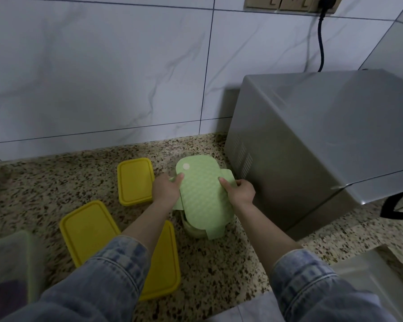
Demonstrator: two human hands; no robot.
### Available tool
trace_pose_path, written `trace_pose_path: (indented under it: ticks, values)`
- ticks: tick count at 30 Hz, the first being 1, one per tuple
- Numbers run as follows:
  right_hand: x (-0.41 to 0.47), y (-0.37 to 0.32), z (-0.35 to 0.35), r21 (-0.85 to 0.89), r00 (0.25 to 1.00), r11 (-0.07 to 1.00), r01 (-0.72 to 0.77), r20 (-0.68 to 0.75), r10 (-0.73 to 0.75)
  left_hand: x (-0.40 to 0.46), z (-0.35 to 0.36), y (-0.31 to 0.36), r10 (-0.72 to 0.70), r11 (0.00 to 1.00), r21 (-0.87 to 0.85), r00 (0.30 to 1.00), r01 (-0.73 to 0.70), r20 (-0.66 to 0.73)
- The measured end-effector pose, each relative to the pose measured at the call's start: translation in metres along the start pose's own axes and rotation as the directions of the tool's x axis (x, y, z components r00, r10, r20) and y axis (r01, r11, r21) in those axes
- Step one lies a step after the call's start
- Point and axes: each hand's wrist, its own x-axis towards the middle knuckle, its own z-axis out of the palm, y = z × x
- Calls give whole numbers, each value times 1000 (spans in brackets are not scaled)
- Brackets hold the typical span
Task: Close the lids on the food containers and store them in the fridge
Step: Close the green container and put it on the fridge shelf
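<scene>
A light green lid (201, 194) with side flaps lies over a pale container (192, 230), whose near end shows beneath it. My left hand (166, 190) grips the lid's left edge, thumb on top. My right hand (240, 191) grips its right edge the same way. Three yellow-lidded containers sit on the speckled counter: one at the back (135, 181), one to the left (89, 231), and one near me (164, 263), partly hidden by my left forearm.
A grey microwave (312, 145) stands close on the right, its black cord (321, 40) running up to a wall socket. A translucent box (12, 263) sits at the lower left. A white-tiled wall (102, 77) backs the counter (44, 187).
</scene>
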Motion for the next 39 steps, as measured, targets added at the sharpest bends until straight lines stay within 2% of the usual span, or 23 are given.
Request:
trace_pose_path:
  ticks: [5,11,19,30,32,36,39]
  values:
    - [5,9,4,-24,998,998,-60,10,61,0,3,-2,16,999,34,1000,-15,-18]
    - [2,11,7,-57,999,997,-44,12,45,-5,-1,-11,16,1000,-20,999,-17,-43]
    - [-1,13,9,-48,999,998,-44,4,44,-4,-5,-15,-19,999,-27,1000,19,21]
    - [-3,10,9,-65,998,996,-54,9,55,-1,-3,-14,2,999,-46,999,0,38]
    - [-7,8,9,-97,1000,995,-18,-5,18,-2,-3,-13,0,999,-53,1000,1,28]
    - [-17,-2,12,-223,988,965,139,-37,-151,-12,3,-8,-31,999,-28,999,31,26]
    - [-24,-8,20,-277,987,948,155,9,-159,-20,14,-4,-62,997,-50,997,64,39]
